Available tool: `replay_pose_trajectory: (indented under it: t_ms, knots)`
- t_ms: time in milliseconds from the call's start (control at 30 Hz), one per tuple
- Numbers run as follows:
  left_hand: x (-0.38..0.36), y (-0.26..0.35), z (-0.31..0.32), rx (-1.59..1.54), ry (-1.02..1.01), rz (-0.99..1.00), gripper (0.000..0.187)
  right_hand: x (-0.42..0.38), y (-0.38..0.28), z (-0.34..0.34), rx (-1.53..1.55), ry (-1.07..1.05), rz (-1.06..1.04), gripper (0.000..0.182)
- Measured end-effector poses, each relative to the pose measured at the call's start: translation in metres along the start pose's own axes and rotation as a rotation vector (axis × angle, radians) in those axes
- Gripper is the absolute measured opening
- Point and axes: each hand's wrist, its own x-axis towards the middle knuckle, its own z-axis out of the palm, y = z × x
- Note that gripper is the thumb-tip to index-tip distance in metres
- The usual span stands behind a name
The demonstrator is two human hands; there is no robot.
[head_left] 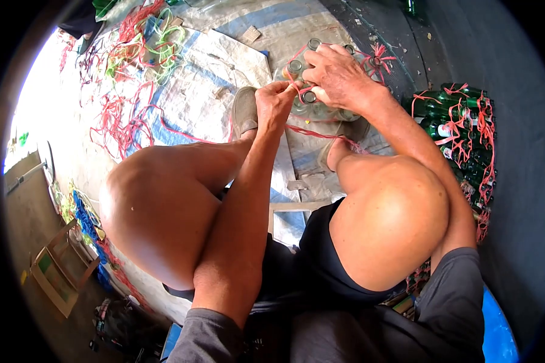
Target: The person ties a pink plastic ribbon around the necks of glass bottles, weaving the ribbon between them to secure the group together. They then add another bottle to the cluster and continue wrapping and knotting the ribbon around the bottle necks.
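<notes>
A red string (297, 91) is pinched in the closed left hand (274, 100), while the clear bottles (312, 109) at far centre are pressed under the right hand (339, 75), its grip curled shut on them.

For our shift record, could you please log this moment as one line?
left hand: pinches red plastic string | right hand: rests on cluster of clear glass bottles | beside: tied green glass bottles

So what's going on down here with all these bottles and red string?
A person sits low over a cluster of clear glass bottles standing on a tarp. The right hand presses on the bottle tops while the left hand pinches a red plastic string that runs around them. Bundles of green bottles, already tied with red string, lie to the right. Loose strings litter the tarp.
</notes>
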Motion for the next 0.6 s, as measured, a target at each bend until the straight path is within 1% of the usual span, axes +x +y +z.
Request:
replay_pose_trajectory:
  t_ms: [67, 167, 267, 367, 467, 600]
  knots:
    - [-0.001, 0.005, -0.001, 0.002, -0.022, -0.036, 0.032, -0.001, 0.0, 0.0, -0.009, 0.038, 0.005, 0.012]
    - [0.0, 0.006, -0.002, -0.004, -0.052, -0.027, 0.03, -0.003, -0.004, -0.013, -0.051, 0.019, 0.07, 0.011]
    - [0.001, 0.006, -0.001, -0.05, -0.093, -0.012, 0.027, -0.006, -0.003, -0.021, -0.087, -0.046, 0.162, 0.011]
    - [0.002, 0.003, 0.0, -0.08, -0.115, -0.007, 0.025, -0.01, -0.001, -0.025, -0.128, -0.049, 0.183, 0.011]
    - [0.004, -0.002, -0.002, -0.081, -0.134, 0.003, 0.025, -0.015, 0.002, -0.024, -0.06, 0.014, 0.241, 0.012]
    - [0.001, 0.004, 0.0, -0.085, -0.141, 0.016, 0.025, -0.02, 0.004, -0.022, -0.032, 0.011, 0.359, 0.014]
